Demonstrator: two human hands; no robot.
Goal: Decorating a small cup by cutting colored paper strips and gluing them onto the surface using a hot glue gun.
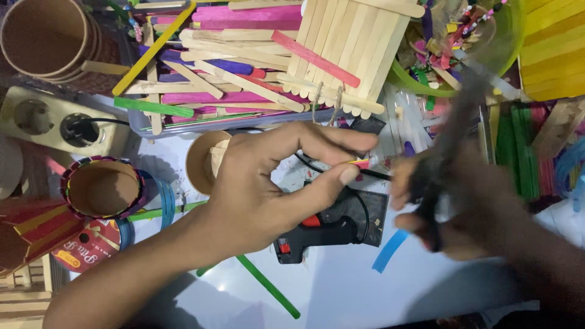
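- Two bare hands meet over a white worktop (341,292), forearms coming in from the lower left and lower right.
- Left hand (268,189) reaches in palm down, thumb and forefinger pinched narrow on a small thin stick piece (361,162) with a red and yellow tip; other fingers curl loosely.
- Right hand (451,207) is motion-blurred, fingers wrapped around a dark tool (448,152); what kind of tool, cannot tell.
- Stick piece sits at the left fingertips, just beside the right hand, between both hands, raised above the worktop.
- Black glue gun (317,234) with red trigger lies on the worktop right under the left hand, cord looping behind.
- Green flat stick (268,286) lies diagonally below the left wrist; blue stick (389,251) lies under the right hand.
- Tray (143,122) at top holds a pile of flat wooden sticks (231,67), plain, pink, purple, yellow and green, with rounded ends.
- Panel of plain sticks (353,49) glued side by side leans over the pile, one red stick across it.
- Brown paper cups (49,42) are stacked top left; a cup wrapped in coloured sticks (103,189) stands left of the left forearm.
- White power strip (55,119) holds a black plug, left edge.
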